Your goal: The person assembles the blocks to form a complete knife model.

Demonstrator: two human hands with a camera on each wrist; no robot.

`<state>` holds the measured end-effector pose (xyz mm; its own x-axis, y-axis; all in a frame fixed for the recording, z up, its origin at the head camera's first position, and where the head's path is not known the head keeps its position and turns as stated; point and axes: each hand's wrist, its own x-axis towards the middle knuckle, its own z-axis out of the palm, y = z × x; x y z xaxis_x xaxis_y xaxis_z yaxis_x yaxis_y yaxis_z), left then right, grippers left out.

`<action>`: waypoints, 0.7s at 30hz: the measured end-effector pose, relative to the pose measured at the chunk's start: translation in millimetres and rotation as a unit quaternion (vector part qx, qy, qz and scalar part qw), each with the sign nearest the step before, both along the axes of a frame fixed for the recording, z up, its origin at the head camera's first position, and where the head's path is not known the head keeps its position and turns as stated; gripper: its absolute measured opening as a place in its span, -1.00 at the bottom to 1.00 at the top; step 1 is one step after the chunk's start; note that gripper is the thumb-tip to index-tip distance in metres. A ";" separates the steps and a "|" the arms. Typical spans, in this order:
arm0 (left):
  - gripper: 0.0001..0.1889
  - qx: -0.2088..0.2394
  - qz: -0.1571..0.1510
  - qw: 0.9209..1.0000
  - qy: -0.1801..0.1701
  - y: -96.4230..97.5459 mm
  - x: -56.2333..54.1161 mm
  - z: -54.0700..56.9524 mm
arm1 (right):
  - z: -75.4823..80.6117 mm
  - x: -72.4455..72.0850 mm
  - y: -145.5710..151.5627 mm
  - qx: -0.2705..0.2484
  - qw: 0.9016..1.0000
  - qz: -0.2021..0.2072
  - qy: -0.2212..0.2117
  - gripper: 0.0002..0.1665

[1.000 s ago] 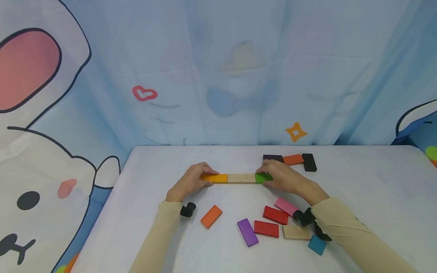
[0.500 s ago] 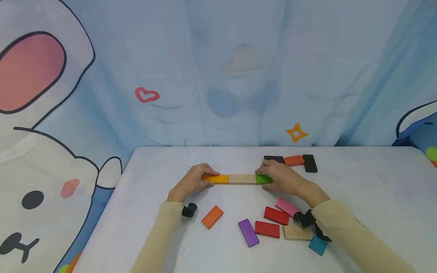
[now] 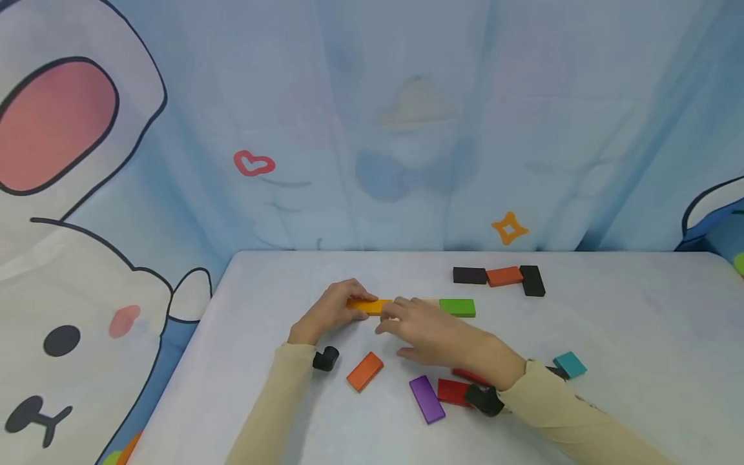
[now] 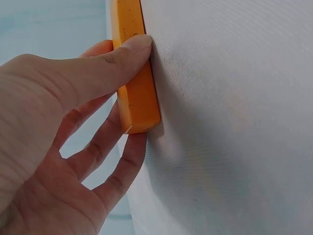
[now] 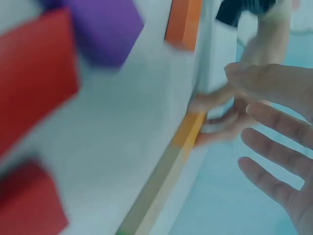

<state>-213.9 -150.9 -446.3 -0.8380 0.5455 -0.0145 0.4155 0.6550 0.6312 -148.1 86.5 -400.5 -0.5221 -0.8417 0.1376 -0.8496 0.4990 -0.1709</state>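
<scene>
My left hand [image 3: 330,312] pinches the yellow-orange block [image 4: 139,93] between thumb and fingers at the left end of a row on the table. Touching that block, a plain wood block [image 5: 154,188] continues the row, mostly hidden by my right hand in the head view. A green block [image 3: 457,308] forms the right end. My right hand [image 3: 433,332] hovers over the row's front side, fingers spread and holding nothing. Closer to me lie an orange block [image 3: 365,372], a purple block [image 3: 427,400] and red blocks [image 3: 453,392], partly covered by the right forearm.
Behind the row, two black blocks [image 3: 469,276] and an orange-red block [image 3: 504,276] stand end to end. A teal block [image 3: 570,365] lies beyond the right sleeve. The white table [image 3: 279,274] meets a printed blue curtain [image 3: 360,213] at its back edge.
My right hand has let go of the green block and moved left and nearer to me. The teal block has shifted up and right, beside the forearm. The left hand keeps its pinch.
</scene>
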 end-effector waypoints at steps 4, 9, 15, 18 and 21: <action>-0.66 0.001 -0.005 1.000 0.001 0.3 0.5 -2.5 | -4.3 8.7 -19.5 0.010 0.999 0.035 0.002 -0.57; -0.66 0.001 -0.001 1.000 0.005 -0.8 -0.1 -0.8 | -10.1 11.5 -37.2 0.015 0.998 0.061 -0.014 -0.68; -0.66 0.004 0.004 1.000 0.005 -1.2 0.8 -0.6 | -19.3 16.8 -49.1 0.045 0.996 0.075 -0.016 -0.75; -0.65 0.003 0.009 1.000 0.002 -0.5 0.9 -0.3 | -22.1 18.9 -51.4 0.067 0.995 0.070 -0.016 -0.73; -0.65 0.001 0.013 1.000 0.001 0.0 0.8 -0.9 | -23.9 20.3 -52.2 0.074 0.995 0.066 -0.014 -0.73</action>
<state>-213.1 -151.0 -447.2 -0.8517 0.5239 -0.0114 0.4003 0.6644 0.6312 -127.8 34.4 -424.5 -0.4072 -0.9133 -0.0057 -0.9054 0.4045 -0.1290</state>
